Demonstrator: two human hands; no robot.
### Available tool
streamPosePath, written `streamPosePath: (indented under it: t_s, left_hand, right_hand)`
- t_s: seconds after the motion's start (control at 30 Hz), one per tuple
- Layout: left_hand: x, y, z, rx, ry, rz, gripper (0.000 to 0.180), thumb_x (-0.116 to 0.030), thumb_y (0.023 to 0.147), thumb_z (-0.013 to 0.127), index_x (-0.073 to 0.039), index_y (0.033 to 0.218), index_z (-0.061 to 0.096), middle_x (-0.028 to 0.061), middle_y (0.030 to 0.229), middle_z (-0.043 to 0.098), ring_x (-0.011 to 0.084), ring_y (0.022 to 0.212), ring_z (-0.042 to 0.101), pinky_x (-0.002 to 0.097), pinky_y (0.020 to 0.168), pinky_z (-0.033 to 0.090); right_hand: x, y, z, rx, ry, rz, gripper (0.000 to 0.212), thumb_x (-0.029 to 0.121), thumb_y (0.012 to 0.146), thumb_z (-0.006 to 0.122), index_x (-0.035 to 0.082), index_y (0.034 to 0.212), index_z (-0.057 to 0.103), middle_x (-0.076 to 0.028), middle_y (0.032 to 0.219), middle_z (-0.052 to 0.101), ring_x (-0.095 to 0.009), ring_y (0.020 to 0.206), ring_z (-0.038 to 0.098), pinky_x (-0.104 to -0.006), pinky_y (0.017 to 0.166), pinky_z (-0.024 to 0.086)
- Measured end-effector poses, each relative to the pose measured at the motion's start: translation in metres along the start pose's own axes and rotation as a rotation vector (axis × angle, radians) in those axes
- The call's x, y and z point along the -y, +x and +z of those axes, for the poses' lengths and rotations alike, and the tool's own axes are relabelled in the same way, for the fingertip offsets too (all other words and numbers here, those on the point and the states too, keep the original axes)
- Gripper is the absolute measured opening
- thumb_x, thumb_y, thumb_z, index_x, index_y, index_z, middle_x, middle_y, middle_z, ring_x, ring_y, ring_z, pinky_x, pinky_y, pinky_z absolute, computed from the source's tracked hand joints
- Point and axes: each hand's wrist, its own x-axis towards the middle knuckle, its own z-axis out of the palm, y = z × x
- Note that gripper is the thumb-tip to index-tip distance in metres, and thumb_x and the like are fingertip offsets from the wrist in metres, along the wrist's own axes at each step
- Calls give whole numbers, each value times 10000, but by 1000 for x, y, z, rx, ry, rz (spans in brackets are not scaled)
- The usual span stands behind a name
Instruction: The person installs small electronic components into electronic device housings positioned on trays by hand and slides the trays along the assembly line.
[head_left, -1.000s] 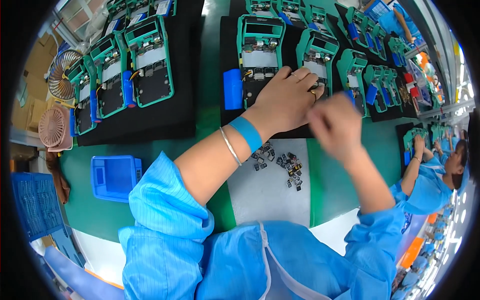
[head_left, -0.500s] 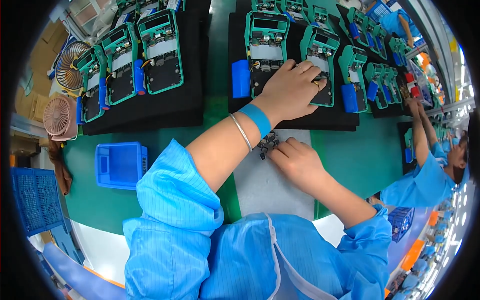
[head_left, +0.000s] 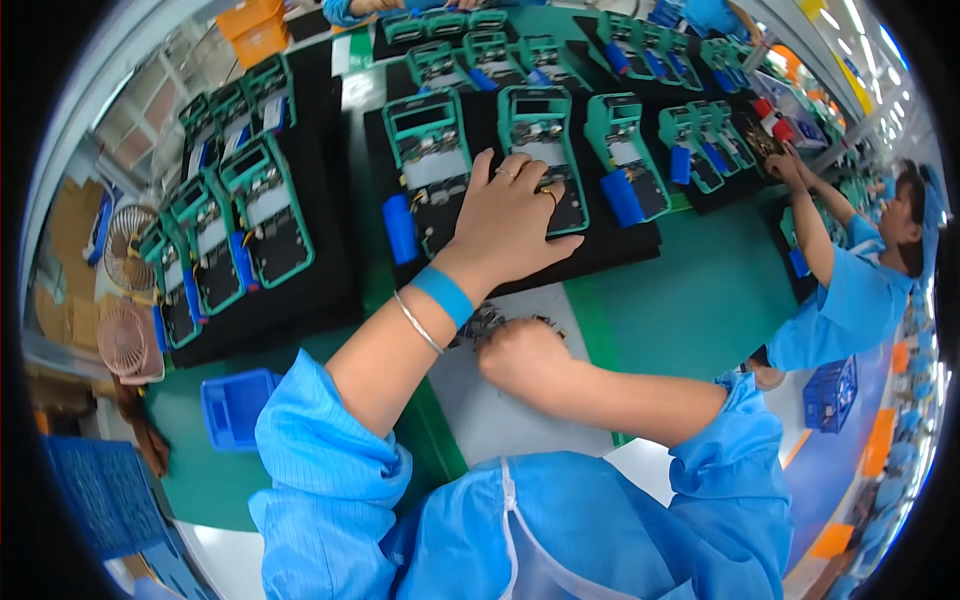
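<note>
My left hand [head_left: 512, 212], with a blue wristband and a metal bangle, lies over the lower part of a green device housing [head_left: 533, 122] with its fingers spread. That housing holds a white panel and dark circuit boards. To its left is another green housing [head_left: 428, 155] with a blue battery pack [head_left: 399, 228] beside it. My right hand [head_left: 528, 362] is closed, knuckles up, at a pile of small black parts [head_left: 484, 322] on the grey mat [head_left: 470, 415]. Whatever its fingers hold is hidden.
More green housings [head_left: 262, 205] stand on black foam at left, with others farther back and right. A blue bin [head_left: 228, 412] sits on the green table at left, near two fans [head_left: 128, 340]. At right, a co-worker's hands [head_left: 790, 168] reach to the table.
The view has tilted, showing more of the far table. My left hand's fingers and thumb have spread apart on the housing. My right hand has curled closed at the small parts.
</note>
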Motion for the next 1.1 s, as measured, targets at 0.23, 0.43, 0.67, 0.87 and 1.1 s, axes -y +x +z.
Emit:
streamPosePath:
  t_s: [0.23,0.43,0.67,0.87,1.1]
  left_hand:
    - [-52,52,19,-21,-79,224,428,-354,804,737,-66,1118,697,147,1285,580,326,1287,476,483,1094,349]
    - [-66,63,91,-154,134,174,494,-344,865,680,-5,1224,647,174,1364,572,317,1347,455,515,1141,315]
    - [-53,69,75,-108,140,248,314,-242,833,697,-42,1076,704,103,1163,627,246,1226,510,451,1045,395]
    - [-40,57,64,-106,32,274,376,-251,822,724,-32,1126,682,101,1221,593,246,1268,483,459,1054,412]
    - [-39,56,61,-187,-26,277,280,-140,870,587,17,1072,700,131,1127,651,264,1224,529,486,1032,446]
  right_hand:
    - [-48,-42,-86,-8,442,33,94,131,807,694,47,847,683,-101,739,680,-273,686,696,-372,613,562]
    - [-121,-65,-126,-564,635,460,118,75,838,733,19,940,714,-106,861,720,-205,760,702,-300,661,539]
    - [-234,-39,-45,-783,70,302,160,29,755,755,55,908,716,-65,904,663,-259,839,636,-338,682,538]
    - [-262,-20,-29,-631,-110,108,214,13,720,767,50,918,697,-53,878,611,-250,816,607,-341,657,521]
    - [-269,-7,-33,-625,-166,35,189,39,663,721,72,840,663,-31,831,553,-223,792,574,-324,619,512]
